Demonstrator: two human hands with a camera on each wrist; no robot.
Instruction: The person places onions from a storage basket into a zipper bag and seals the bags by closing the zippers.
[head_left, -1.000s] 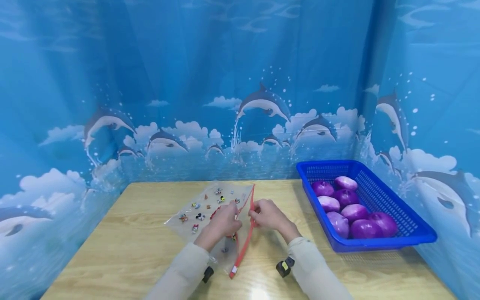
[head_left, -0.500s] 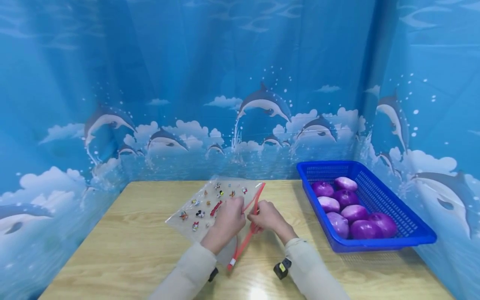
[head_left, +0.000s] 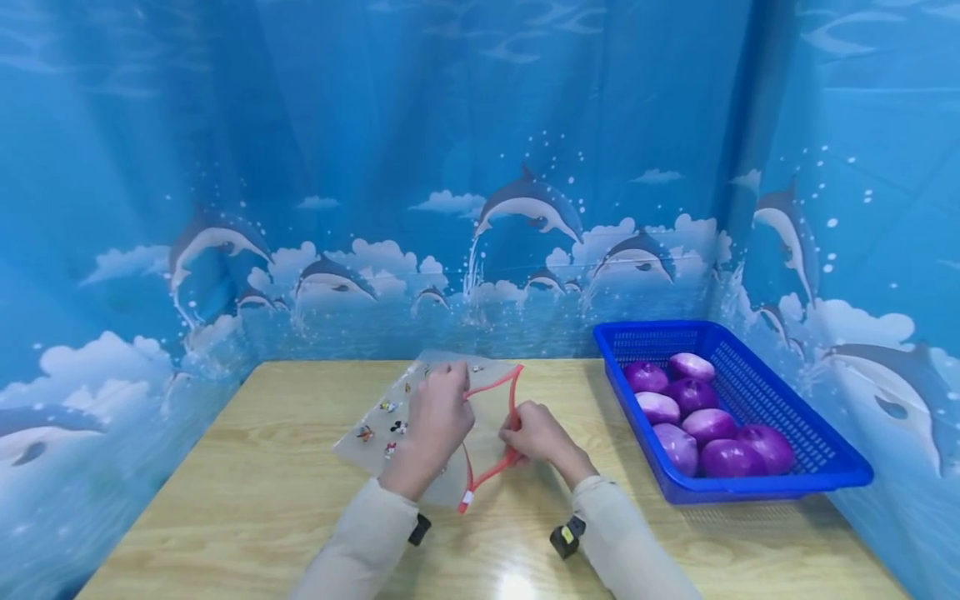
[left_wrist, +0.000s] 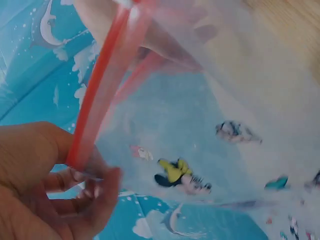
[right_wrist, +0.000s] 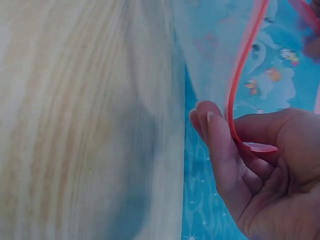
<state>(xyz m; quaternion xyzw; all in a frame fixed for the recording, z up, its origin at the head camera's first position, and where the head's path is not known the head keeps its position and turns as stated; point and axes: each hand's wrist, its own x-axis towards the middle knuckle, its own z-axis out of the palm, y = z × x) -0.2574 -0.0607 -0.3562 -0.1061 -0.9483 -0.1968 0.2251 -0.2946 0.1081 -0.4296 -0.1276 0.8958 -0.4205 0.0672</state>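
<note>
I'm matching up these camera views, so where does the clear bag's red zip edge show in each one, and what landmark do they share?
Head: just below centre, the red zip edge forms an open loop between the left hand and right hand.
Left wrist: upper left, slanting down to the left hand.
Right wrist: right of centre, curving down into the right hand.
Shared landmark: blue ocean-print curtain.

Bag (left_wrist: 195, 120) in high head, close wrist views

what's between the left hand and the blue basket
Head view, from the left hand: the open mouth of the clear bag, the right hand gripping its red edge, then bare table up to the blue basket.
</note>
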